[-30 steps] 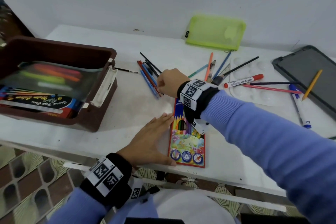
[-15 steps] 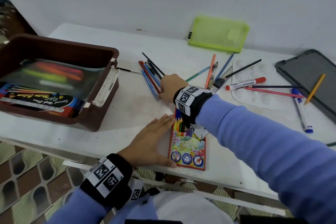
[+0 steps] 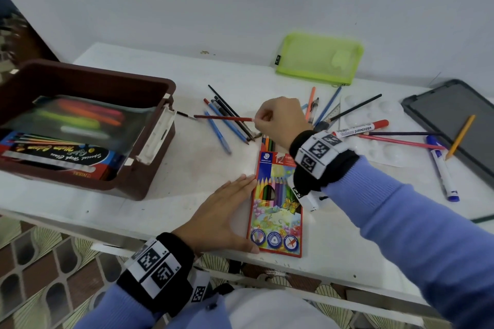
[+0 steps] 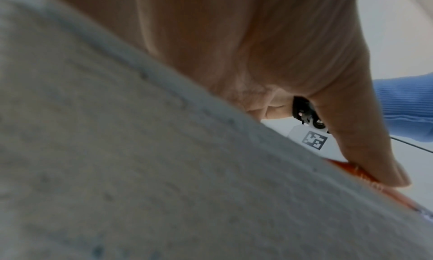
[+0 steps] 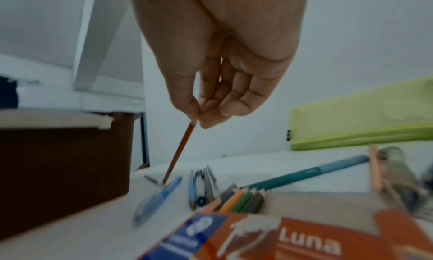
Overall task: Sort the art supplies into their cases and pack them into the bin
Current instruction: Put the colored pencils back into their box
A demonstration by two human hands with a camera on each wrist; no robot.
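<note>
Since the earlier head frame, our right hand (image 3: 280,117) has lifted off the loose pile and now pinches a red pencil (image 3: 223,117) by one end, thumb and forefinger clamped on it, with the shaft raised clear of the other pencils (image 3: 230,125). From the head view we see the pencil lying nearly level, its long axis running left from our fingers toward the brown bin (image 3: 149,192), so its free tip points away from the pencil box (image 3: 275,203), which sits nearer to us, just below the right wrist. Our left hand (image 3: 222,219) rests flat, fingers straight and together, against the box's left edge, steadying it; a few pencil tips stick out of the open top end of the box. We judge that the pencil must swing round until its axis lines up with the box before it can slide in, and the right hand is the nearer one to that opening. In the left wrist view we make out mostly table (image 4: 117,153) and palm, with the left thumb (image 4: 365,153) pressing on the orange edge of the box (image 4: 346,168). In the right wrist view the right hand's fingertips (image 5: 194,114) hold the red pencil (image 5: 180,151) by its end, the shaft slanting down and away toward the table, and the box (image 5: 304,238) lies close beneath the camera with its pencil tips facing the pile.
</note>
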